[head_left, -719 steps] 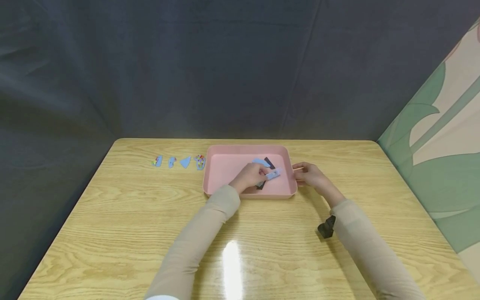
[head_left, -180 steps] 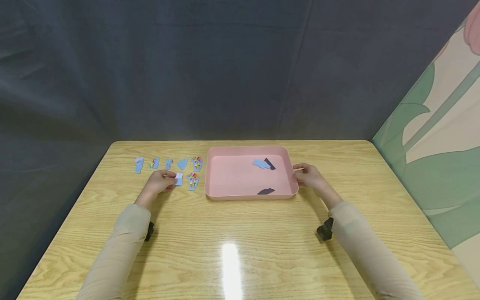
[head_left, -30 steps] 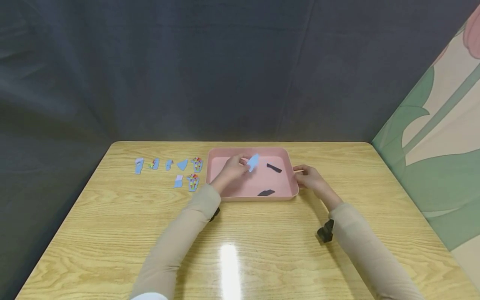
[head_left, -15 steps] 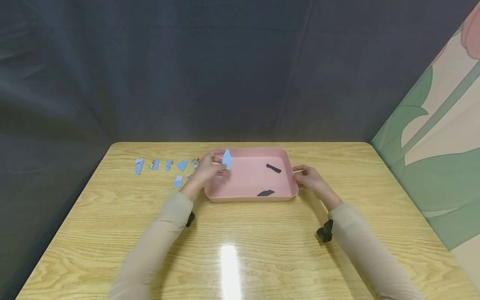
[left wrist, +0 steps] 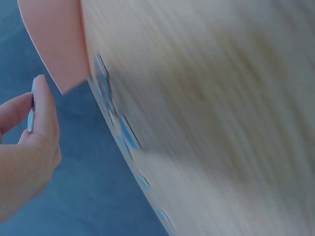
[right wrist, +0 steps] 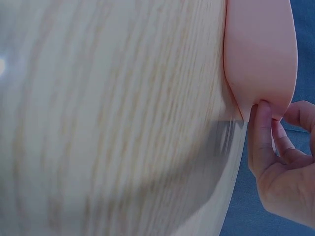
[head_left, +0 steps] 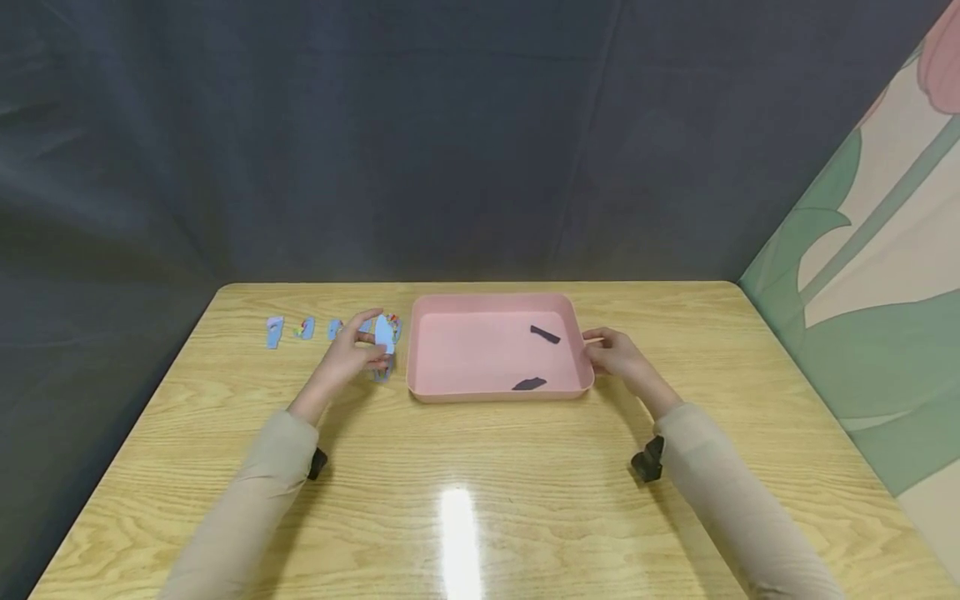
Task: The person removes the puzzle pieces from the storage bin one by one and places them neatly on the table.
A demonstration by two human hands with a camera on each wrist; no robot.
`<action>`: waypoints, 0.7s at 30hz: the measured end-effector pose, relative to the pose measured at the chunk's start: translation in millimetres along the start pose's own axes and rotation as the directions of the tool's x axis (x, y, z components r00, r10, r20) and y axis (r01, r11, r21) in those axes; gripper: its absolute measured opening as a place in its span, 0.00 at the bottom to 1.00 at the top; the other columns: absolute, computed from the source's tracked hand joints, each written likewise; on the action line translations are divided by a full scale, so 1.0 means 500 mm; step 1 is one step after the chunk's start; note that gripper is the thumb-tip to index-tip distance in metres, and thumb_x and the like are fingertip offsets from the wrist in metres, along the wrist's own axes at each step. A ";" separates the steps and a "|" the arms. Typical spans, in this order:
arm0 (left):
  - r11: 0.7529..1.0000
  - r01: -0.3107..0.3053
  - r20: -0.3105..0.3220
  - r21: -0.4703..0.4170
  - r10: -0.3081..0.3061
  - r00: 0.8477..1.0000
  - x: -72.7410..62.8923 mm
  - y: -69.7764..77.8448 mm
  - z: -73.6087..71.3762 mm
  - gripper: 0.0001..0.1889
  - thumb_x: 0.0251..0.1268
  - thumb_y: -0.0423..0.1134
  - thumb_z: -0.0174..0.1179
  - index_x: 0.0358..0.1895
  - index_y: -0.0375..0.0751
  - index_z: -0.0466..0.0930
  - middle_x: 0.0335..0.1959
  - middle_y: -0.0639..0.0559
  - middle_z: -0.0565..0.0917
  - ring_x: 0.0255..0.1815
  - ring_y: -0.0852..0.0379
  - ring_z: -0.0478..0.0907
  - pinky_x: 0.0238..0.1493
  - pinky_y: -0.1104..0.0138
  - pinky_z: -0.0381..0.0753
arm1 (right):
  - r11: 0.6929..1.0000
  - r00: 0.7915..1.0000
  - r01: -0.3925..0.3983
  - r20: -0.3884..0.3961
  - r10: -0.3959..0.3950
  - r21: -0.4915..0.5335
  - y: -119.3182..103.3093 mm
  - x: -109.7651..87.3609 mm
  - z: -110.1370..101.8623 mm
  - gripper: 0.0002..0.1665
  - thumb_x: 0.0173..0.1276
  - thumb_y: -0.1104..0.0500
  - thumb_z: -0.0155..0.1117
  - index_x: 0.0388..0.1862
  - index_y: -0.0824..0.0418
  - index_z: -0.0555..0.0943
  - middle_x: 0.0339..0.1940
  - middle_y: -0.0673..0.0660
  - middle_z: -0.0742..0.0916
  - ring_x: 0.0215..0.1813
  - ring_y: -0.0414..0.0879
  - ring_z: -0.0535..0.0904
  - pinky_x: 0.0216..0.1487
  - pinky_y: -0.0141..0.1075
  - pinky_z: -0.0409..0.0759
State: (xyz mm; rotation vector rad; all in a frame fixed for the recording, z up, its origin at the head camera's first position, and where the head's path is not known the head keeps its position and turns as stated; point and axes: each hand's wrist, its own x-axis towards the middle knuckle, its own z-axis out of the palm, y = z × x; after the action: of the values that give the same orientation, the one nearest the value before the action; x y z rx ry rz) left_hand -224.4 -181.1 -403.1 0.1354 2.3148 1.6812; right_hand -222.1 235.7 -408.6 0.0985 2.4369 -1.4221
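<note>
My left hand (head_left: 347, 357) pinches a flat light-blue piece with a rounded outline (head_left: 384, 333) between thumb and finger. It holds it upright above the row of pieces left of the tray. In the left wrist view the light-blue piece (left wrist: 32, 110) shows nearly edge-on, clear of the table. My right hand (head_left: 621, 354) touches the outside of the right wall of the pink tray (head_left: 487, 395) with extended fingers; the right wrist view shows fingertips (right wrist: 264, 109) against that wall. Inside the tray lie a dark strip (head_left: 545, 334) and a jagged dark piece (head_left: 529, 384).
Left of the tray lie a blue piece with a pale top (head_left: 274, 332), a blue piece with coloured edge (head_left: 306, 327) and a multicoloured piece (head_left: 396, 325). Others are partly or wholly behind my left hand. A dark curtain (head_left: 420, 167) hangs behind the wooden table (head_left: 555, 483).
Since one second ago my left hand has carried the light-blue piece leftward out of the tray. Over the longer span, several pieces moved from the tray to the table. The right hand stays at the tray.
</note>
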 end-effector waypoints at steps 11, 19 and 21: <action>0.996 0.065 -0.108 0.057 -0.059 0.992 -0.025 -0.020 -0.061 0.30 0.73 0.34 0.47 0.75 0.40 0.48 0.44 0.49 0.66 0.41 0.61 0.73 0.56 0.64 0.82 | 1.000 1.000 0.008 0.000 -0.008 0.012 -0.003 -0.005 -0.002 0.30 0.69 0.63 0.47 0.67 0.76 0.60 0.60 0.74 0.73 0.46 0.43 0.81 0.54 0.38 0.83; 0.982 0.141 -0.176 0.125 -0.118 0.977 -0.028 -0.035 -0.094 0.27 0.74 0.33 0.46 0.73 0.38 0.54 0.65 0.28 0.64 0.60 0.41 0.70 0.63 0.54 0.77 | 1.000 1.000 0.004 0.002 -0.004 0.021 -0.009 -0.009 0.000 0.30 0.69 0.63 0.47 0.67 0.76 0.60 0.61 0.75 0.73 0.44 0.40 0.80 0.52 0.34 0.83; 0.978 0.157 -0.186 0.137 -0.130 0.974 -0.027 -0.039 -0.101 0.27 0.73 0.32 0.46 0.73 0.37 0.55 0.67 0.27 0.62 0.62 0.40 0.69 0.61 0.58 0.79 | 1.000 1.000 0.002 0.001 -0.002 0.019 -0.010 -0.009 -0.001 0.30 0.69 0.63 0.47 0.67 0.76 0.60 0.61 0.74 0.73 0.43 0.39 0.80 0.51 0.33 0.84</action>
State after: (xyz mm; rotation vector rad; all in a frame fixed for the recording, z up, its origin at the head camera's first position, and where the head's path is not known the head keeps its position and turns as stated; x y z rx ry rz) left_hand -223.7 -237.1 -404.8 -0.1550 2.5129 1.5016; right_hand -218.8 234.1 -402.9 0.0991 2.4236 -1.4461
